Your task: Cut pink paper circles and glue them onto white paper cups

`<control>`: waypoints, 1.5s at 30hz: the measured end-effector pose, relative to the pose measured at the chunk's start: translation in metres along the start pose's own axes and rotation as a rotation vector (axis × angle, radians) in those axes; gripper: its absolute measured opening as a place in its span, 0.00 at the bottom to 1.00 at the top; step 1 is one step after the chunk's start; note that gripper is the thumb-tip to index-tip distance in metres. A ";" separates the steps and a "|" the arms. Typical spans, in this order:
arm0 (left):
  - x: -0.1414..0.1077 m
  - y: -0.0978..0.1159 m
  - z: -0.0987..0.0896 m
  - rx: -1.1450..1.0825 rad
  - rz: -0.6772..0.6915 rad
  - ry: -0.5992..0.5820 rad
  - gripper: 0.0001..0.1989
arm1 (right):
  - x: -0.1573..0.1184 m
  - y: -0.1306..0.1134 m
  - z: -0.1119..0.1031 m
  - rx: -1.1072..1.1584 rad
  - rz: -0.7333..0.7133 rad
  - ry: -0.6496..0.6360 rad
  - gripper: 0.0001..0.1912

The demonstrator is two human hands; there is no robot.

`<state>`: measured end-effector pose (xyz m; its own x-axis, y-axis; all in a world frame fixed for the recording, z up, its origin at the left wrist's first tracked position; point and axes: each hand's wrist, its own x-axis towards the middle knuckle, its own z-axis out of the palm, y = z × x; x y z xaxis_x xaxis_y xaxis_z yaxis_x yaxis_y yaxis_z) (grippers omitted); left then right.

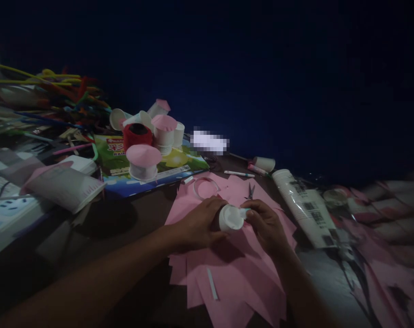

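Packet (116, 187) at left bears a pink-capped cup (143, 157); next, our left hand (203, 223) is wrapped around a paper cup (231, 220) above pink sheets (234, 278), and our right hand (264, 223) pinches a small pale-teal piece (245, 212) at its rim. We judge the step as working that rim, possibly gluing; the next move calls for turning the cup steadily under the piece.
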<state>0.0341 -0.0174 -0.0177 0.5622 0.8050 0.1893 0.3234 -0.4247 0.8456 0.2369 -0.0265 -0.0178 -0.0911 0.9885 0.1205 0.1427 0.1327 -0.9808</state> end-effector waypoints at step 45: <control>0.000 0.000 -0.002 -0.048 0.053 -0.019 0.24 | -0.002 -0.005 0.001 -0.284 -0.187 0.039 0.03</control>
<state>0.0328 -0.0171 -0.0165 0.5925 0.7734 0.2254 0.2560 -0.4460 0.8576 0.2352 -0.0296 -0.0136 -0.1048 0.9466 0.3049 0.3963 0.3209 -0.8602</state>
